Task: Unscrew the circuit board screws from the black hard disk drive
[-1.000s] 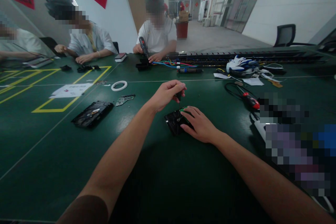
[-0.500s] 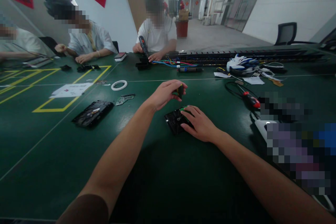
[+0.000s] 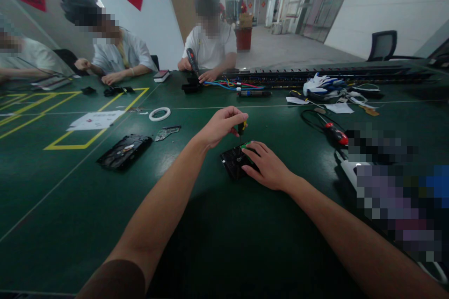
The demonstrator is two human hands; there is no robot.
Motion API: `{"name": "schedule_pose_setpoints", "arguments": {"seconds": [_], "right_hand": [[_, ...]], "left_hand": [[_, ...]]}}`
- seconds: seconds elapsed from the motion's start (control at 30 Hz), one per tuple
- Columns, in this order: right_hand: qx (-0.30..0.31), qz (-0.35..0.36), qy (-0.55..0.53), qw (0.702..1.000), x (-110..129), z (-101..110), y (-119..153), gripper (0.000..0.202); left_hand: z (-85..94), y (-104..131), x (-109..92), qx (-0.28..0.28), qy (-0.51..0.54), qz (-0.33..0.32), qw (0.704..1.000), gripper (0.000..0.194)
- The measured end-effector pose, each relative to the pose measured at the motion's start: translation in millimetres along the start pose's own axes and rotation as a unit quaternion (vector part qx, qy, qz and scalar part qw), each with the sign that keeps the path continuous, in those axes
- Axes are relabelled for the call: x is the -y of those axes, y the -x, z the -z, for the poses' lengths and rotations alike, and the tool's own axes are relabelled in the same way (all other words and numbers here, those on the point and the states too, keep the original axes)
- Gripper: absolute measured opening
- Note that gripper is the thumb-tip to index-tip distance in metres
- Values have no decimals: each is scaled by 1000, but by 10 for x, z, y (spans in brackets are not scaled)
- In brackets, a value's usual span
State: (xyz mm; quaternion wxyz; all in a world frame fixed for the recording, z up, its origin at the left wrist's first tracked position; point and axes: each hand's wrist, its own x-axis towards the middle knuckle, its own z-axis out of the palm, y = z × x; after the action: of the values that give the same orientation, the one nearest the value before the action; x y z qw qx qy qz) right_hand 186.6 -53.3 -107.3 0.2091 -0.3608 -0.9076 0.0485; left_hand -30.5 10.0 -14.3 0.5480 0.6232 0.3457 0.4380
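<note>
A black hard drive (image 3: 231, 161) with a bit of green circuit board at its far edge lies on the table in front of me. My left hand (image 3: 226, 124) is closed round the yellow-and-black handle of a small screwdriver (image 3: 242, 128). Its thin shaft points down at the drive's far edge; whether the tip sits in a screw is too small to tell. Spread over the drive's right side is my right hand (image 3: 268, 163), with fingers apart and thumb and fingertips resting on top of it. Part of the drive is hidden beneath that hand.
To the left lie another black drive (image 3: 124, 151), a loose circuit board (image 3: 167, 132), a white tape ring (image 3: 159, 114) and paper (image 3: 95, 120). At right are a red-and-black screwdriver (image 3: 336, 134) and gloves (image 3: 324, 85). Across the table, a person (image 3: 210, 46) holds a power tool (image 3: 192, 60).
The screwdriver in my left hand has turned from tilted to upright, its shaft now pointing down at the drive. My right hand and the drive stay in place.
</note>
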Motion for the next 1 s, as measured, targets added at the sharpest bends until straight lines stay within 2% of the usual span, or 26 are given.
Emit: {"name": "schedule_pose_setpoints", "arguments": {"seconds": [0.23,0.63,0.8,1.0], "right_hand": [[-7,1,-7,1000,4,-6,6,56],[-7,-6,-17,1000,2,-6,12,55],[-8,-1,-17,1000,7,0,8,55],[-11,3,-23,1000,2,-4,9,54]], "left_hand": [[9,20,-44,15,20,-17,1000,22],[3,1,-4,-27,-50,-49,997,33],[14,26,-49,5,-49,-52,997,27],[20,61,-110,43,2,-12,999,19]]}}
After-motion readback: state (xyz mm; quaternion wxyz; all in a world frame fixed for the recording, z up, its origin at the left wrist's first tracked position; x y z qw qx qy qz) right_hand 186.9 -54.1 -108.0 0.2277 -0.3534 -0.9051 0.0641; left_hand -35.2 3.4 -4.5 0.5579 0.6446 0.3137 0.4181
